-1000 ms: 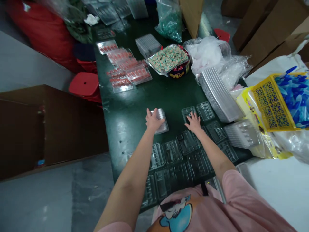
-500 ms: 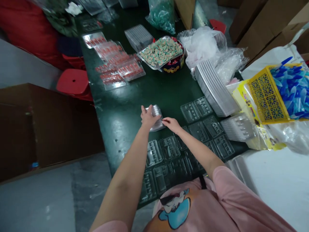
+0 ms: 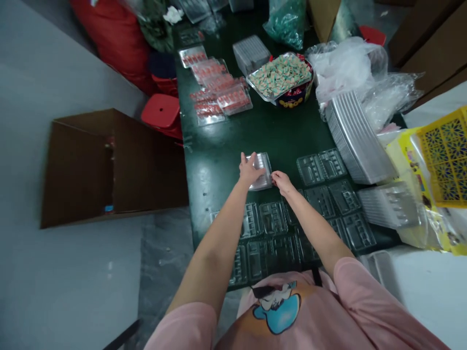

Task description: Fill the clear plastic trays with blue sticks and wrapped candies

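A small stack of clear plastic trays [image 3: 263, 167] lies on the dark green table [image 3: 219, 160]. My left hand [image 3: 249, 170] rests on the stack's left part with its fingers spread. At the stack's right edge is my right hand [image 3: 281, 182], its fingers pinched together; whatever is between them is too small to make out. Clear open blister trays [image 3: 273, 218] lie in rows nearer my body, some partly covered by my forearms.
Filled red packs [image 3: 233, 97] lie at the back left. Behind the hands are a tray of small pieces [image 3: 280, 75] and a green bag [image 3: 286, 24]. Tall tray stacks [image 3: 357, 138] and a yellow basket [image 3: 447, 155] stand right. A cardboard box [image 3: 80, 170] is left.
The view has turned, so the table and hands appear farther right and more of the cardboard box shows. Both hands remain at the small stack.
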Motion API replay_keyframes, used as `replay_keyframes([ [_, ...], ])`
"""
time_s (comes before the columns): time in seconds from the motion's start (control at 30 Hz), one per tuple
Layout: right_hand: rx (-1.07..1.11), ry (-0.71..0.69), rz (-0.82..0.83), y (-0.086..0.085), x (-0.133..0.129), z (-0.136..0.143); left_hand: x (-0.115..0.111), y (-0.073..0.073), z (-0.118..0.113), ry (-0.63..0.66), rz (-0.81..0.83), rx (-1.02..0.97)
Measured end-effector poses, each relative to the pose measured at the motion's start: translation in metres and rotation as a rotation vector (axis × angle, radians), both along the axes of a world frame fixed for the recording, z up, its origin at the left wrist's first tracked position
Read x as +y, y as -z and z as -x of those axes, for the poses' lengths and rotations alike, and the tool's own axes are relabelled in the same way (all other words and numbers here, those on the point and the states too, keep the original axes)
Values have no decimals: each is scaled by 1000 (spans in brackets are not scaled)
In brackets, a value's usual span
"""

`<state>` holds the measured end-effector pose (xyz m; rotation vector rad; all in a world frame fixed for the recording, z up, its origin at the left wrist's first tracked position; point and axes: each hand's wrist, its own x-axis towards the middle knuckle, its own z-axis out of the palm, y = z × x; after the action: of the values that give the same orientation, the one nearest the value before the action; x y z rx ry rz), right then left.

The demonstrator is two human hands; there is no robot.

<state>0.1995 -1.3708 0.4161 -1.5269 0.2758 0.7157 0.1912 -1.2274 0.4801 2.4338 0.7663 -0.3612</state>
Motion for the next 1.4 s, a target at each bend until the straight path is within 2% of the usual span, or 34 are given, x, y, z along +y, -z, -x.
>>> replay_keyframes([
  [0.1, 2, 25, 105, 8, -11, -3, 16, -2, 9, -23, -33, 20],
  [0.2, -24, 13, 220, 13, -27, -9, 42, -3, 24, -77, -114, 47],
  [0.3, -95, -2, 345, 11, -39, -8, 67, -3, 39, -148, -137, 55],
  [0.37, -207, -31, 444, 7, -40, -1, 76, -3, 46, -159, -135, 52],
  [0.43, -427, -189, 574, 2, -35, 11, 77, -3, 49, -156, -134, 55],
  [0.53, -776, -617, 708, 1, -25, 29, 72, -4, 48, -149, -130, 63],
  [0.6, -831, -768, 770, 5, -24, 36, 67, -3, 47, -134, -118, 56],
  [0.73, -778, -724, 930, 14, -44, 32, 61, 1, 45, -105, -96, 30],
  [0.9, -773, -699, 960, 15, -76, 25, 61, 2, 46, -102, -65, 7],
  [1.03, -778, -707, 936, 8, -91, 27, 66, 4, 53, -91, -11, -55],
  [1.13, -833, -634, 831, -1, -85, 34, 69, 9, 61, -141, 24, -95],
  [1.23, -749, -498, 523, -6, -49, 43, 70, 14, 66, -184, 65, -109],
  [1.33, -410, -381, 128, -6, 7, 52, 71, 17, 68, -173, 88, -130],
  [1.4, -202, -306, -37, -6, 41, 54, 71, 18, 68, -174, 95, -140],
])
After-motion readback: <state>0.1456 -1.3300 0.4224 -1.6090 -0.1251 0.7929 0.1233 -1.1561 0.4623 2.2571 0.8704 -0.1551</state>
